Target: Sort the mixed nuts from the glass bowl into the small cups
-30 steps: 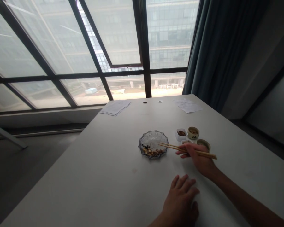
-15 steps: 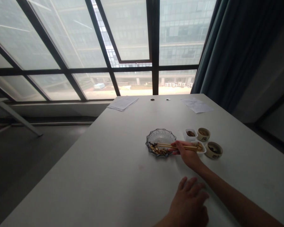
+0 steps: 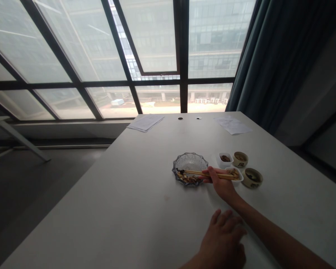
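My right hand (image 3: 220,184) grips a pair of wooden chopsticks (image 3: 194,173), their tips over the left inside of a clear scalloped glass bowl (image 3: 194,156). Dark bits are at the tips, and a mix of brown and pale dried pieces (image 3: 189,179) lies along the bowl's near side. Behind the hand, a white dish (image 3: 239,180) with yellowish pieces is partly covered. My left hand (image 3: 222,239) rests on the table nearer to me, fingers loosely bent and apart, holding nothing.
Right of the glass bowl stand a small white dish (image 3: 221,163) with brown pieces and two beige round bowls (image 3: 241,163), the nearer one (image 3: 252,184) with dark contents. Papers (image 3: 146,122) lie at the white table's far left, more sheets (image 3: 233,125) at its far right.
Very little differs. The chopsticks' tips have shifted slightly within the bowl, while both hands stay in nearly the same place.
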A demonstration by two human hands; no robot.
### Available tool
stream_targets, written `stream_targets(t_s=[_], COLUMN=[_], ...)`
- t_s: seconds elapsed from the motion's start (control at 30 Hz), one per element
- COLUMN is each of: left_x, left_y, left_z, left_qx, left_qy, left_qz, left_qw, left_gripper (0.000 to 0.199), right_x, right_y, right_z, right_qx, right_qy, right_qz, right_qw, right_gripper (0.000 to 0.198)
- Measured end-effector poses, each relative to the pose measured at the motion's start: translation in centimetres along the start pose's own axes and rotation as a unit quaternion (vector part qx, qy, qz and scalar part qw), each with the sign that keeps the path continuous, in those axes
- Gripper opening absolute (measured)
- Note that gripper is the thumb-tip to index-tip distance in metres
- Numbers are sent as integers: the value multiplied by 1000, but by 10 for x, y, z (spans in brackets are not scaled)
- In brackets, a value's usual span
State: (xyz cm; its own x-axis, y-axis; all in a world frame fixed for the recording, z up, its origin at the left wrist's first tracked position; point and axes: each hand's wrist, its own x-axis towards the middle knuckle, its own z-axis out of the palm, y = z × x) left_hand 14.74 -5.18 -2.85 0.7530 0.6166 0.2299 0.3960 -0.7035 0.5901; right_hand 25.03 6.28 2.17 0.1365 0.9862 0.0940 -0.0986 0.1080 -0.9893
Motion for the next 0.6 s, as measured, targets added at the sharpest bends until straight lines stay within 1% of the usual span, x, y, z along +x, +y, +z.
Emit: stream_targets(t_s=[0.37, 0.47, 0.6], left_x=[-1, -1, -1], left_y=[-3, -3, -2], left_z=[3, 2, 0], left_qx=[10, 11, 13], left_qy=[0, -1, -6], left_qz=[3, 2, 2], left_qw=[1000, 1000, 1000], left_gripper=[33, 33, 34], right_x=[2, 2, 3], right_y=[-13, -12, -9], right_z=[-4, -3, 2], right_qx=[1, -14, -37], right_qy=[29, 21, -10], right_qz=[-12, -16, -22], right_qw=[999, 1000, 999], right_gripper=[51, 54, 53])
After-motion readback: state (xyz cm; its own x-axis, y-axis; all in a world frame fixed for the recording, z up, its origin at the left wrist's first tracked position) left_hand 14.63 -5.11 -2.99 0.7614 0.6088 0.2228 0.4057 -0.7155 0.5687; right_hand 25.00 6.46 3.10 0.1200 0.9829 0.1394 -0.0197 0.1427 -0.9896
